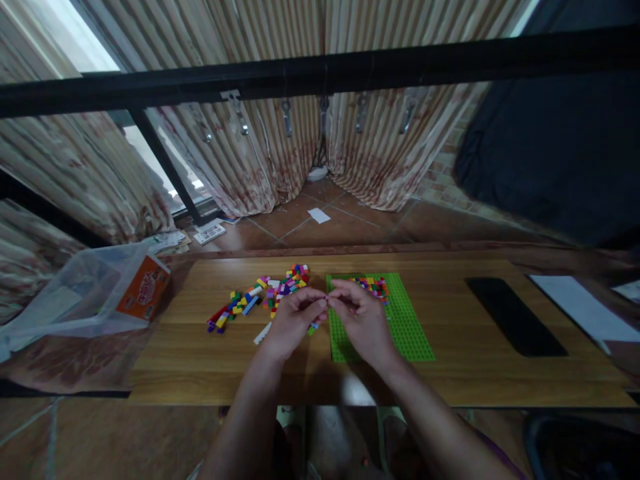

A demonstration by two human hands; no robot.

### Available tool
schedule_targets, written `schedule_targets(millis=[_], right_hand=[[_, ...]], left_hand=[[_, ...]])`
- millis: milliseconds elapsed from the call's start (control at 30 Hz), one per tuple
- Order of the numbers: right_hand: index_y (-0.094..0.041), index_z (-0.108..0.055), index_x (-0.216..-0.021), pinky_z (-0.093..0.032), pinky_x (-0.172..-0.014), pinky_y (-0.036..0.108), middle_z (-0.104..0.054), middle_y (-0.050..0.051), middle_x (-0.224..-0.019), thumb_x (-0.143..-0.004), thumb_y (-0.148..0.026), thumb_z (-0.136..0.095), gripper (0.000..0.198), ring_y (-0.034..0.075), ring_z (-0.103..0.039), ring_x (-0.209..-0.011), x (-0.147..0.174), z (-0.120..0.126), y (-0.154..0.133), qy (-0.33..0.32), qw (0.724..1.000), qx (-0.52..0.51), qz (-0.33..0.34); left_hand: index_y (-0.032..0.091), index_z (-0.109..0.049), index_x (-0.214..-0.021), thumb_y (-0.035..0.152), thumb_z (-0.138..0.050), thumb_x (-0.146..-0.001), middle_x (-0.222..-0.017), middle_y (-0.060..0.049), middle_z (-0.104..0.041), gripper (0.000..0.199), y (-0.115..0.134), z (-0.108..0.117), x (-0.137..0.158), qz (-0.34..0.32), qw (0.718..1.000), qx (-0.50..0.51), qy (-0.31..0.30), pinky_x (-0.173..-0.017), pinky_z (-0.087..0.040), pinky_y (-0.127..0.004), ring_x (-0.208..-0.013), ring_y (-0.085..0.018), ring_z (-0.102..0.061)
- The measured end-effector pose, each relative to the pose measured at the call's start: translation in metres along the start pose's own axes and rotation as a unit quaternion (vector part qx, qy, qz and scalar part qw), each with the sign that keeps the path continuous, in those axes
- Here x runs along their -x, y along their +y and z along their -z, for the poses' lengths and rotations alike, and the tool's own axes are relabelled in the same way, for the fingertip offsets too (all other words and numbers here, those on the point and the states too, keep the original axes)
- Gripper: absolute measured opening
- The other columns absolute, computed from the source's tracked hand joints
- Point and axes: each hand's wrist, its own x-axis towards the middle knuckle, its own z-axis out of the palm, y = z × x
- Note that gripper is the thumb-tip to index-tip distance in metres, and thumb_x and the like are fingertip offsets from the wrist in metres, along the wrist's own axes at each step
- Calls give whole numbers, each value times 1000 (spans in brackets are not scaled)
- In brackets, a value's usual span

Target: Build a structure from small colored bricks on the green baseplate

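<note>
My left hand [295,320] and my right hand [361,317] meet fingertip to fingertip above the left edge of a green studded baseplate [405,333]. Both are pinched closed; whatever sits between the fingertips is too small or hidden to name. Rows of colourful toy bricks [377,287] cover the far part of the baseplate, partly behind my right hand. Left of my hands lies a loose spread of toy bricks [243,303] in many colours. A long white brick [263,333] rests close to my left wrist.
The wooden table [175,363] carries a black flat slab [515,317] on its right. A clear plastic bin [95,283] with an orange label stands off the left end. White paper [580,307] lies at the right end. Behind are a dark rail [300,80] and striped curtains [240,153].
</note>
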Motion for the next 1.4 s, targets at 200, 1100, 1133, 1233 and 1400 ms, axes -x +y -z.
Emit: schedule_targets(millis=[200,1100,1133,1233,1400], right_hand=[[-21,-59,-115,-52,-82,31,-72,2,-93,-85,-22,-58,31,14,-67,-83,-1,13,-9,-25,999,-45,16],[-22,-72,-89,-48,-70,29,-69,0,-78,-84,-33,-63,15,14,-61,-72,7,35,-1,25,997,-56,-37],[-22,-72,-89,-49,-70,29,-69,0,-78,-84,-33,-63,15,14,-61,-72,8,35,-1,26,998,-53,-35],[-23,-72,-90,-49,-70,29,-69,0,-79,-86,-33,-62,15,14,-61,-72,9,36,-2,27,999,-38,-26],[-23,-72,-90,-48,-71,29,-68,1,-81,-88,-32,-60,15,14,-61,-73,10,38,-2,15,1000,-4,-1]], left_hand=[[14,-66,-85,37,-72,-74,-67,0,-62,26,4,-11,-2,-7,999,32,15,-61,-45,-22,-61,-9,-55],[14,-70,-78,33,-71,-77,-66,0,-65,19,2,-42,-2,-123,992,18,38,-58,-49,-20,-59,-9,-57],[14,-70,-78,32,-72,-77,-66,0,-66,18,2,-43,-2,-119,992,22,44,-57,-49,-20,-58,-9,-57],[14,-71,-77,30,-72,-76,-66,0,-67,16,0,-44,-1,-110,992,31,57,-57,-50,-20,-57,-9,-58],[15,-73,-76,29,-72,-76,-63,0,-67,14,-1,-45,0,-107,992,27,63,-54,-48,-19,-54,-9,-58]])
